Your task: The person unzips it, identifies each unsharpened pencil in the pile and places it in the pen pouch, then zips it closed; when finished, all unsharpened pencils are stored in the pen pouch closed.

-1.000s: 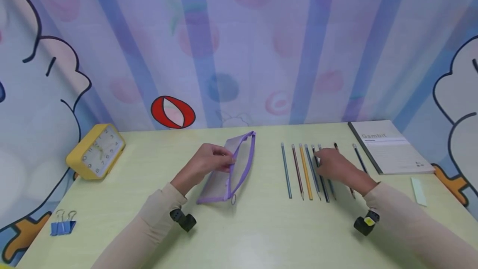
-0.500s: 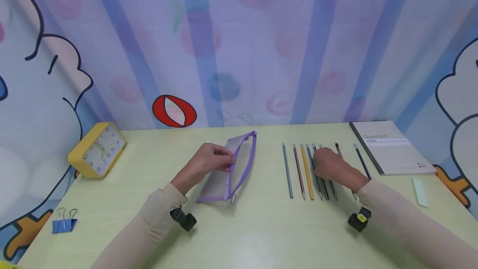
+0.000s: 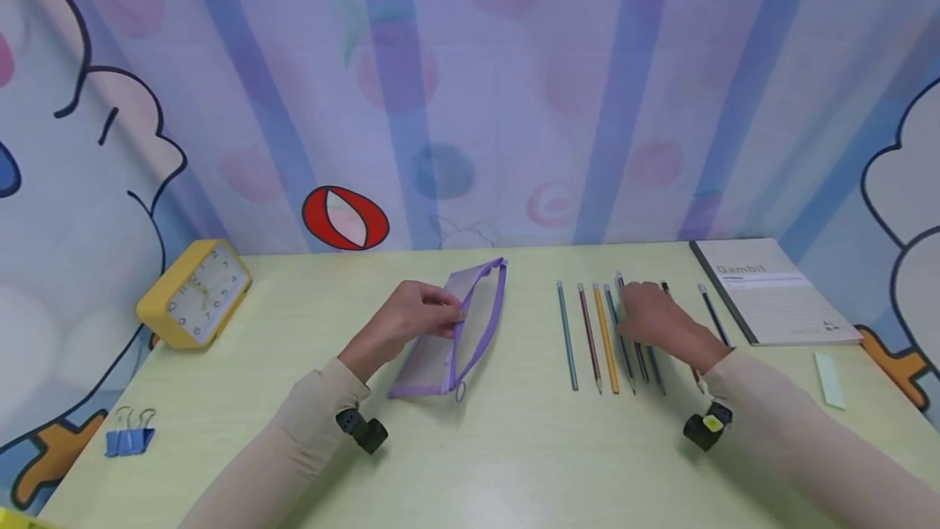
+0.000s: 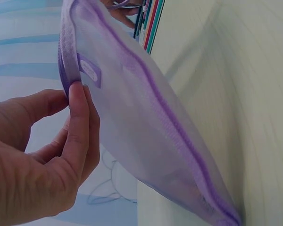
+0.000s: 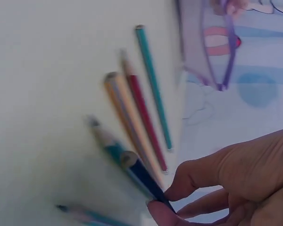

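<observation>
In the head view my left hand (image 3: 411, 317) pinches the upper edge of a purple-trimmed mesh zip pouch (image 3: 433, 362), its mouth gaping toward the right. The left wrist view shows thumb and fingers on the zip band of the pouch (image 4: 132, 113). My right hand (image 3: 654, 321) is over a row of pencils. Seen from the right wrist, its thumb and fingers pinch a dark blue pencil (image 5: 144, 176). Left of it lie a teal pencil (image 3: 568, 337), a maroon pencil (image 3: 591, 341), a yellow pencil (image 3: 605, 341) and a blue-green pencil (image 3: 621, 341).
Right of the hand lies another dark pencil (image 3: 712, 308), near a Gambit notebook (image 3: 778, 300) and a pale green strip (image 3: 829, 380). A yellow clock (image 3: 194, 292) and a blue binder clip (image 3: 130, 442) are at the left. A patterned curtain (image 3: 499, 104) backs the table.
My right hand has closed in on the dark blue pencil, whose top end now sits slightly higher in the head view. The left hand and pouch keep their place.
</observation>
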A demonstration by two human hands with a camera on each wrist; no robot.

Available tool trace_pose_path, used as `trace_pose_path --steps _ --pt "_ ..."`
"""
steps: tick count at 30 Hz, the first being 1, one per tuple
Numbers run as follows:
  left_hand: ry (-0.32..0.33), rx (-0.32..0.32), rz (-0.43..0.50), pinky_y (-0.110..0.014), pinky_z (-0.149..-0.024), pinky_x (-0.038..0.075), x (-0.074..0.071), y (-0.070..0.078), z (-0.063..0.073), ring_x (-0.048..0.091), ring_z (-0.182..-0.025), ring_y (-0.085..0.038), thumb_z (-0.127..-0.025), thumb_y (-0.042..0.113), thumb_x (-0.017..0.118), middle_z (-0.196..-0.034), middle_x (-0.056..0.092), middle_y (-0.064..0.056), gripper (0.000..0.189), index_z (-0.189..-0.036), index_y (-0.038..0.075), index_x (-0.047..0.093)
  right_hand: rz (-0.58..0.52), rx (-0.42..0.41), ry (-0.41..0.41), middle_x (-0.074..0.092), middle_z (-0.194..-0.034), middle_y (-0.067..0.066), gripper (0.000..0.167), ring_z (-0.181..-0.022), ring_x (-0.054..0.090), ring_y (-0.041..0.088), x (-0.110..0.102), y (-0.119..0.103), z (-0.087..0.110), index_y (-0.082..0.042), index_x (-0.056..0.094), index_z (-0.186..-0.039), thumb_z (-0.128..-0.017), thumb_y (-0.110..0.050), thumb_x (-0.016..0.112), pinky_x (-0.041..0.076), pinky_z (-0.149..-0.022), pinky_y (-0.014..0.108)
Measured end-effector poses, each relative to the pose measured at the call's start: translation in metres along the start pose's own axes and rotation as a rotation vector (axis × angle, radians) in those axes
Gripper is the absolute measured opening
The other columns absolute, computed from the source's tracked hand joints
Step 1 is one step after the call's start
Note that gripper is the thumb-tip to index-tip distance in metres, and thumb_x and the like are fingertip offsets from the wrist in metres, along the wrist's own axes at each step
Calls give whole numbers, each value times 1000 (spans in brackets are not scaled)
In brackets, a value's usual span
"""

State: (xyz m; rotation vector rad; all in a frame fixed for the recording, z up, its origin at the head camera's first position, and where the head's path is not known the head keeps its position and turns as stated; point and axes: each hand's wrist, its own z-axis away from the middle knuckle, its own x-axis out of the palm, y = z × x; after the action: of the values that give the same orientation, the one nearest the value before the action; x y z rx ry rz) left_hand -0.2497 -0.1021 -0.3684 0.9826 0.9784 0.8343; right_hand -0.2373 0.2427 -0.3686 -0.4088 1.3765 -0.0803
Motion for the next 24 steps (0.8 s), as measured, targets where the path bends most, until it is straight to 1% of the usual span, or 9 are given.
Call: trace_pose_path --steps 1,3,5,6,9,12,14,19,24 --pt "-1 0 0 -47 -92 60 0 0 0 70 -68 -9 -91 8 72 -90 71 -8 20 -106 -5 72 -29 0 -4 45 -65 6 7 -55 38 13 -5 -1 0 6 56 -86 -88 1 59 36 -59 30" --pt "-1 0 -2 -47 -92 60 0 0 0 70 -68 -9 -91 8 72 -90 72 -9 20 -106 -5 72 -124 -6 -20 60 -79 17 36 -58 54 16 -16 -3 2 18 55 -120 -92 -5 61 46 -60 33" --pt "-2 -2 -4 -47 -92 60 0 1 0 70 -68 -9 -91 8 72 -91 72 -9 20 -106 -5 72 -276 -12 -43 65 -106 26 62 -73 68 21 -28 -8 3 15 34 -148 -97 -9 58 57 -75 41" --pt "-3 -4 -5 -47 -92 60 0 1 0 70 -69 -9 -91 8 72 -91 72 -9 19 -106 -4 72 -360 -18 -59 63 -118 29 68 -81 71 23 -34 -11 4 11 25 -154 -99 -11 57 58 -85 46" --pt "-4 -6 -9 -47 -93 60 0 2 0 70 -69 -9 -92 9 72 -91 72 -9 20 -106 -4 72 -627 -73 -114 50 -139 29 69 -105 69 24 -48 -22 6 -2 17 -161 -103 -14 54 50 -108 53" --pt "-4 -8 -6 -47 -93 60 0 2 0 70 -69 -9 -92 9 72 -90 71 -8 20 -106 -4 72 -847 -104 -198 49 -141 21 70 -115 64 17 -54 -35 9 -10 17 -162 -104 -15 55 46 -114 45" --pt "-3 -8 -5 -46 -93 60 1 2 -1 70 -69 -9 -92 9 72 -90 71 -8 20 -106 -4 72 -950 -111 -262 56 -131 11 70 -114 64 12 -53 -45 9 -11 18 -162 -104 -16 56 47 -113 39" --pt "-7 -5 -2 -46 -92 60 2 1 -2 70 -69 -9 -92 9 72 -91 71 -8 20 -107 -4 71 -1054 -107 -397 62 -108 -1 69 -106 66 10 -32 -71 3 -10 21 -161 -103 -13 56 42 -118 44" --pt "-14 -3 -8 -45 -91 61 1 2 -3 70 -69 -10 -92 10 73 -92 72 -9 20 -106 -4 72 -1130 -68 -471 53 -144 19 67 -132 57 30 -8 -92 -8 -6 19 -161 -102 -7 52 37 -121 49"
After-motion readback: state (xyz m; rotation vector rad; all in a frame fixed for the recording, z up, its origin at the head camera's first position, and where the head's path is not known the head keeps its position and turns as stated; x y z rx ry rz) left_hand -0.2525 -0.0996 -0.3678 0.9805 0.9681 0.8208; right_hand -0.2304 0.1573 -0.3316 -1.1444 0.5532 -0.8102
